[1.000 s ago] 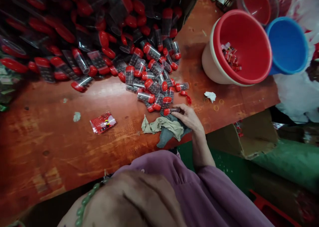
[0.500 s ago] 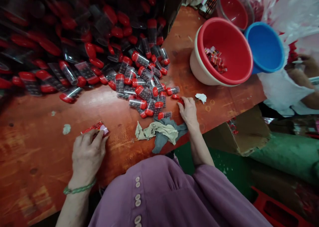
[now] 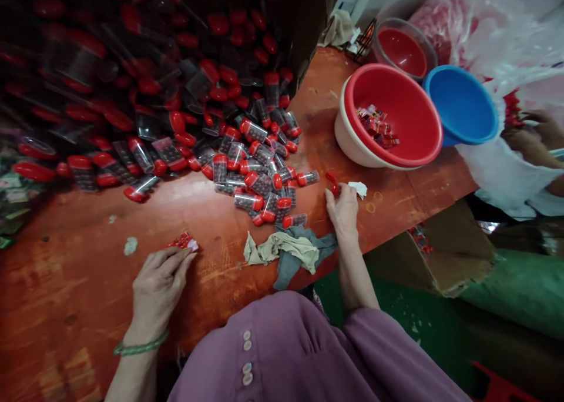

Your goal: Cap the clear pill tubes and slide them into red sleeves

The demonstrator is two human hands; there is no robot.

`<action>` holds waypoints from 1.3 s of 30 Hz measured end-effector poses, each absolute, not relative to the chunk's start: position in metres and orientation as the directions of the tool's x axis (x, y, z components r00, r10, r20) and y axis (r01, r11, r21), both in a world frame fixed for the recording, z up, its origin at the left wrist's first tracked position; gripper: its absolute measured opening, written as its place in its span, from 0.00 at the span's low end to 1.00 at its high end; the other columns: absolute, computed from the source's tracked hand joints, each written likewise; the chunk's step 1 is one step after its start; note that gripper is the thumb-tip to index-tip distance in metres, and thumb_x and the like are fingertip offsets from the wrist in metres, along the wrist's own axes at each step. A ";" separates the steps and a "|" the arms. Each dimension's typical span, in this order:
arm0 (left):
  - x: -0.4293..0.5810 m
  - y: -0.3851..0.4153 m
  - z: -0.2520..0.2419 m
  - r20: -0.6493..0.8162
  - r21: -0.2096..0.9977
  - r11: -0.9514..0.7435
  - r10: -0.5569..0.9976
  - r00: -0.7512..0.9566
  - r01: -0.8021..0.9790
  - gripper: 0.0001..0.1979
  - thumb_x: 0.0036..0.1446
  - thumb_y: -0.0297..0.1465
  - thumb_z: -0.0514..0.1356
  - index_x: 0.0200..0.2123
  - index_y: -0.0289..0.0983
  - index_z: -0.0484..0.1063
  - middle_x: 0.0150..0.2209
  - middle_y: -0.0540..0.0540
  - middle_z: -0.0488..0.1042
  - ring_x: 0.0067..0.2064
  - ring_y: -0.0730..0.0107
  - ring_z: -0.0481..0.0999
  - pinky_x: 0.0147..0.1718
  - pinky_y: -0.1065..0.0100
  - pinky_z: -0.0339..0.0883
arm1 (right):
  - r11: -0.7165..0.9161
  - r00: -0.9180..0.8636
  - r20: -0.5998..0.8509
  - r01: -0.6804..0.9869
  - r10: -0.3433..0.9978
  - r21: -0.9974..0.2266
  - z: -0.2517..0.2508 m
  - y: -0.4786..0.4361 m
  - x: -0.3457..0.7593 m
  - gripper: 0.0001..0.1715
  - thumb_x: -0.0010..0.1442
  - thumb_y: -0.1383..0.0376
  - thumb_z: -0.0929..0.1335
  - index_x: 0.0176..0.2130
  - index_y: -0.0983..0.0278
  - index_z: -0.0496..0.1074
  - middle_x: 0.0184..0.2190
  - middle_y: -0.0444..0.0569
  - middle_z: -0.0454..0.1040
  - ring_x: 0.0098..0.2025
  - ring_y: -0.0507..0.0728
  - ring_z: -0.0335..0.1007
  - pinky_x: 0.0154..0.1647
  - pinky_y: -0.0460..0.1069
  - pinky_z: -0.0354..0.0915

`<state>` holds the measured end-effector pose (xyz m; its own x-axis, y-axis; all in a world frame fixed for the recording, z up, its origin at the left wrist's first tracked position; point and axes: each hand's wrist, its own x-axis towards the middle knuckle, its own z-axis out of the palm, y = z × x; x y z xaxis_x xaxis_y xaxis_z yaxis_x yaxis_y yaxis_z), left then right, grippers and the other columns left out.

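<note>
My left hand (image 3: 158,284) lies on the red-brown table (image 3: 66,272), its fingers curled over a small red printed packet (image 3: 183,241). My right hand (image 3: 342,209) rests near the table's front edge with its fingertips on a small red piece (image 3: 333,182); its fingers are bent together. Just left of it lies a heap of clear tubes with red caps (image 3: 259,173). A crumpled beige and grey cloth (image 3: 288,249) sits between my hands at the table edge.
A red-lined basin (image 3: 390,117) holding small red packets stands at the right, with a blue basin (image 3: 462,105) and a clear bowl (image 3: 403,49) behind it. A white scrap (image 3: 358,188) lies by my right hand. Another person's hands (image 3: 535,137) work at the far right.
My left hand came down onto the red packet and now grips its edge. My right hand left the tube by the cloth and moved right to the small red piece.
</note>
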<state>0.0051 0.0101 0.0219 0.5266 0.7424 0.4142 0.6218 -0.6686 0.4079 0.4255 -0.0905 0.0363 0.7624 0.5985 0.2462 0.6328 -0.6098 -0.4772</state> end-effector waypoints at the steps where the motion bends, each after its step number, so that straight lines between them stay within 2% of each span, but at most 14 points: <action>1: 0.006 0.011 0.023 0.413 0.403 -0.670 0.741 0.529 0.623 0.06 0.61 0.31 0.62 0.42 0.39 0.78 0.36 0.44 0.80 0.35 0.64 0.77 0.36 0.65 0.72 | -0.588 0.725 0.234 0.671 0.648 -0.452 0.044 -0.098 0.415 0.15 0.61 0.57 0.67 0.44 0.63 0.70 0.43 0.57 0.71 0.41 0.62 0.68 0.45 0.58 0.66; 3: 0.008 0.010 0.026 0.413 0.345 -0.675 0.733 0.540 0.653 0.10 0.61 0.30 0.62 0.46 0.38 0.76 0.37 0.42 0.80 0.35 0.62 0.76 0.37 0.64 0.72 | -0.493 0.596 0.113 0.743 0.795 -0.453 0.060 -0.116 0.393 0.15 0.63 0.54 0.67 0.41 0.62 0.71 0.38 0.54 0.72 0.37 0.61 0.69 0.42 0.56 0.67; 5: 0.011 0.008 0.028 0.408 0.253 -0.678 0.722 0.559 0.690 0.12 0.62 0.29 0.62 0.49 0.36 0.74 0.37 0.40 0.79 0.34 0.61 0.75 0.36 0.63 0.71 | -0.368 0.375 -0.095 0.776 0.922 -0.513 0.074 -0.135 0.371 0.15 0.63 0.52 0.68 0.38 0.61 0.72 0.33 0.50 0.73 0.36 0.60 0.71 0.40 0.54 0.68; 7: 0.014 0.006 0.030 0.397 0.182 -0.682 0.710 0.582 0.708 0.12 0.62 0.29 0.61 0.49 0.34 0.74 0.37 0.39 0.79 0.34 0.61 0.73 0.35 0.63 0.70 | -0.265 0.217 -0.157 0.847 0.964 -0.460 0.080 -0.149 0.352 0.16 0.62 0.53 0.70 0.43 0.62 0.73 0.36 0.52 0.74 0.40 0.61 0.71 0.42 0.55 0.69; 11: 0.016 0.004 0.032 0.390 0.137 -0.695 0.693 0.606 0.706 0.10 0.63 0.28 0.59 0.46 0.32 0.75 0.37 0.38 0.79 0.34 0.60 0.72 0.36 0.63 0.69 | -0.134 0.116 -0.088 0.964 0.989 -0.230 0.066 -0.162 0.333 0.13 0.67 0.64 0.64 0.48 0.63 0.74 0.37 0.56 0.73 0.38 0.63 0.68 0.41 0.57 0.67; 14: 0.016 0.006 0.033 0.386 0.155 -0.700 0.693 0.609 0.697 0.08 0.63 0.27 0.58 0.43 0.33 0.76 0.36 0.39 0.79 0.34 0.60 0.73 0.36 0.62 0.69 | -0.044 0.043 -0.009 0.970 0.999 -0.241 0.050 -0.162 0.336 0.17 0.67 0.71 0.59 0.43 0.64 0.75 0.32 0.54 0.72 0.35 0.61 0.65 0.39 0.54 0.66; 16: 0.015 0.009 0.032 0.378 0.172 -0.691 0.705 0.600 0.702 0.07 0.63 0.27 0.58 0.38 0.35 0.77 0.33 0.41 0.79 0.32 0.61 0.73 0.34 0.62 0.67 | 0.003 0.001 0.016 0.961 1.000 -0.276 0.045 -0.161 0.342 0.17 0.67 0.70 0.59 0.36 0.63 0.75 0.28 0.52 0.70 0.33 0.60 0.64 0.38 0.53 0.64; 21: 0.011 0.015 0.026 0.368 0.230 -0.601 0.782 0.504 0.765 0.10 0.62 0.30 0.58 0.29 0.39 0.76 0.29 0.42 0.77 0.30 0.60 0.71 0.29 0.62 0.62 | -0.019 -0.006 -0.091 0.960 0.996 -0.278 0.054 -0.157 0.357 0.23 0.70 0.56 0.61 0.26 0.62 0.69 0.24 0.51 0.69 0.29 0.58 0.63 0.35 0.52 0.58; 25: 0.010 0.014 0.025 0.343 0.277 -0.587 0.800 0.493 0.761 0.08 0.63 0.32 0.59 0.32 0.40 0.76 0.31 0.42 0.78 0.32 0.60 0.72 0.31 0.61 0.63 | -0.104 0.022 -0.205 0.911 0.979 -0.399 0.078 -0.146 0.364 0.23 0.66 0.47 0.65 0.30 0.62 0.72 0.27 0.50 0.73 0.33 0.59 0.67 0.37 0.52 0.59; 28: 0.010 0.011 0.030 0.300 0.286 -0.605 0.793 0.530 0.743 0.08 0.64 0.32 0.58 0.38 0.39 0.77 0.35 0.41 0.79 0.34 0.59 0.74 0.34 0.61 0.65 | -0.161 0.113 -0.125 0.846 0.986 -0.508 0.092 -0.130 0.367 0.20 0.69 0.51 0.61 0.38 0.61 0.75 0.33 0.51 0.75 0.38 0.60 0.69 0.43 0.54 0.63; 30: 0.011 0.009 0.033 0.279 0.284 -0.609 0.792 0.543 0.741 0.10 0.64 0.32 0.57 0.41 0.37 0.78 0.37 0.39 0.79 0.35 0.57 0.74 0.35 0.60 0.67 | -0.181 0.156 -0.092 0.854 0.983 -0.487 0.093 -0.117 0.369 0.17 0.69 0.54 0.62 0.41 0.61 0.75 0.36 0.52 0.74 0.41 0.62 0.68 0.46 0.56 0.64; 33: 0.014 0.008 0.035 0.251 0.289 -0.598 0.801 0.544 0.747 0.11 0.64 0.30 0.55 0.42 0.36 0.78 0.38 0.37 0.79 0.37 0.57 0.75 0.37 0.59 0.67 | -0.168 0.116 -0.140 0.878 0.983 -0.448 0.084 -0.100 0.372 0.13 0.65 0.58 0.67 0.46 0.61 0.74 0.42 0.55 0.74 0.46 0.65 0.66 0.50 0.59 0.64; 36: 0.016 0.009 0.035 0.234 0.318 -0.550 0.835 0.498 0.772 0.11 0.63 0.30 0.56 0.37 0.37 0.79 0.37 0.39 0.80 0.37 0.59 0.76 0.37 0.60 0.68 | -0.142 0.065 -0.172 0.860 0.983 -0.490 0.072 -0.095 0.376 0.09 0.62 0.60 0.69 0.41 0.61 0.73 0.41 0.54 0.74 0.46 0.65 0.67 0.51 0.60 0.64; 39: 0.015 0.009 0.037 0.267 0.410 -0.457 0.888 0.376 0.789 0.09 0.61 0.32 0.60 0.32 0.38 0.80 0.33 0.42 0.80 0.34 0.61 0.76 0.36 0.61 0.69 | -0.188 0.106 -0.172 0.790 0.979 -0.583 0.067 -0.098 0.378 0.09 0.61 0.58 0.70 0.36 0.60 0.70 0.35 0.50 0.73 0.39 0.61 0.68 0.43 0.56 0.66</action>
